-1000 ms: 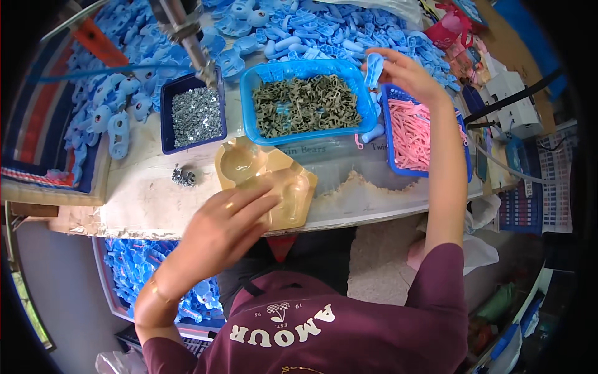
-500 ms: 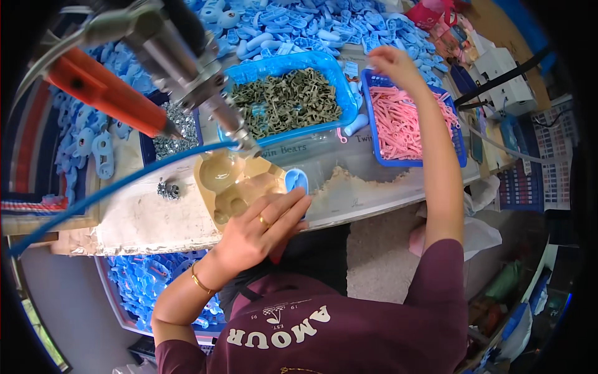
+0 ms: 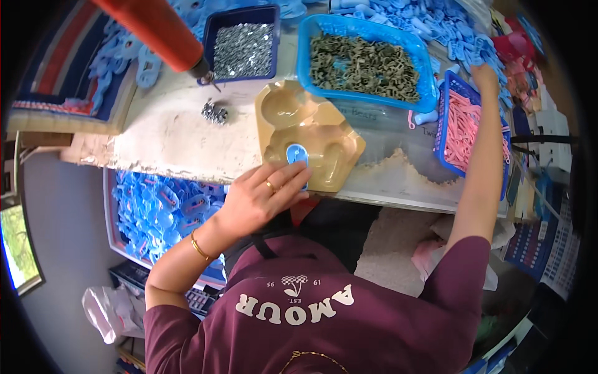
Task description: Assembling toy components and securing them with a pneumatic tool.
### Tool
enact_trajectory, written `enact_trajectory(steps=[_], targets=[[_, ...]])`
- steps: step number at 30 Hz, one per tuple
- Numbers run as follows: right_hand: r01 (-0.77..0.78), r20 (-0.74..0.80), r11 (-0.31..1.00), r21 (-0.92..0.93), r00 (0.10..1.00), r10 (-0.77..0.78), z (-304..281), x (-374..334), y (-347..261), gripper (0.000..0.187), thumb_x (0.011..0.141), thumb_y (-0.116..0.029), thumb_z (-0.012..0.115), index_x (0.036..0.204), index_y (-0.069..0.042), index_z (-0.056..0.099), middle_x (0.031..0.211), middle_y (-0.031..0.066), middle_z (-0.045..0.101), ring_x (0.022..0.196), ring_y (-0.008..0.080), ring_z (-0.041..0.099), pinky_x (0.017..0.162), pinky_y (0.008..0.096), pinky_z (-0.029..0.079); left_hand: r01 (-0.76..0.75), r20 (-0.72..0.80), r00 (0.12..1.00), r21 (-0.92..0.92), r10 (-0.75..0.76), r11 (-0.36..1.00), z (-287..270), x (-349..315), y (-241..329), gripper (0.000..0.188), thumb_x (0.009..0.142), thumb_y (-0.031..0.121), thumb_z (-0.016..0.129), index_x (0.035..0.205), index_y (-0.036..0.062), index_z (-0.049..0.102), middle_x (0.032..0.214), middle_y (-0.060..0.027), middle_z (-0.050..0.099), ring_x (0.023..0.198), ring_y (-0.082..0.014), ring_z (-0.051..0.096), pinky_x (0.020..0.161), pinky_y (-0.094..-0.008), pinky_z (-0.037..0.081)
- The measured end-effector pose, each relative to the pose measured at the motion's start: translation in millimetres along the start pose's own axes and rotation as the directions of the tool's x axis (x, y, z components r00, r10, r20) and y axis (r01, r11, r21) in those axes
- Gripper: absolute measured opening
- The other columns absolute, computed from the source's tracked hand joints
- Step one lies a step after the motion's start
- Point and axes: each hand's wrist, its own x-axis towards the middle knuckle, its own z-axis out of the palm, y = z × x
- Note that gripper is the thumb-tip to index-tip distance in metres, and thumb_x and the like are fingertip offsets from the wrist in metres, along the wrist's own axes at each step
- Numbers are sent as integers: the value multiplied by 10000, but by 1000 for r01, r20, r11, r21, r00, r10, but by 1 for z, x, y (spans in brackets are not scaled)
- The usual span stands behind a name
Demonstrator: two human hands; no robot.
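Observation:
My left hand lies at the table's near edge. Its fingers close over a small blue plastic piece, which sits against the near side of a tan moulded fixture with rounded hollows. Most of that piece is hidden under the fingers. On the other side, my right arm stretches past a blue basket of pink plastic strips. At its end, my right hand is by the basket's far corner, near heaped blue plastic parts. Its fingers are too small and hidden to read.
An orange power screwdriver hangs over the left of the table, above a small heap of metal parts. Behind stand a dark blue bin of small metal pieces and a light blue basket of grey-green parts. A crate of blue parts sits below.
The whole view has shifted, with the table's things now higher and the screwdriver farther left. My right hand has reached farther out past the pink basket. My left hand stays on the blue piece.

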Motion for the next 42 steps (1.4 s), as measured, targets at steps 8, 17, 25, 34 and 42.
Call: enact_trajectory(steps=[8, 17, 25, 34, 42], targets=[[77, 156, 299, 951, 715, -682, -136, -258, -110, 191, 883, -132, 635, 1038, -33, 583, 851, 40, 642, 740, 119, 625, 676, 249, 491, 16, -16, 1000, 71, -15, 997, 15, -12, -18, 364, 797, 233, 700, 1116, 74, 625, 1113, -48, 628, 1062, -224, 585, 1021, -398, 428], [716, -157, 289, 636, 486, -860, -105, -408, -148, 171, 774, -175, 750, 790, -59, 626, 659, 67, 610, 556, 199, 584, 514, 316, 440, -25, -21, 999, -36, 25, 999, 19, -7, -28, 361, 800, 230, 701, 1122, 82, 631, 1118, -69, 630, 1105, -257, 583, 1013, -424, 434], [469, -24, 372, 801, 646, -763, -119, -412, -147, 122, 786, -87, 741, 794, -23, 636, 600, 36, 579, 519, 90, 528, 496, 254, 408, 70, -255, 966, 80, -47, 994, -7, -33, -90, 333, 812, 184, 682, 1125, 84, 626, 1172, -75, 621, 1121, -287, 561, 1004, -433, 416], [435, -10, 302, 848, 584, -812, -128, -423, -175, 102, 806, -59, 712, 799, 4, 632, 612, 20, 590, 546, 51, 527, 506, 217, 414, 886, -471, 338, -132, -815, 444, -53, -62, -315, 499, 893, 271, 635, 1294, 22, 472, 1048, -155, 636, 985, -285, 613, 872, -353, 467], [390, 41, 301, 870, 552, -833, -144, -427, -178, 134, 801, -94, 727, 869, -20, 638, 714, 62, 659, 622, 143, 637, 577, 266, 490, 76, -118, 437, -983, -891, 167, -58, -80, -214, 381, 1005, 167, 455, 1343, -10, 442, 1225, -83, 573, 1108, -194, 566, 959, -364, 481]])
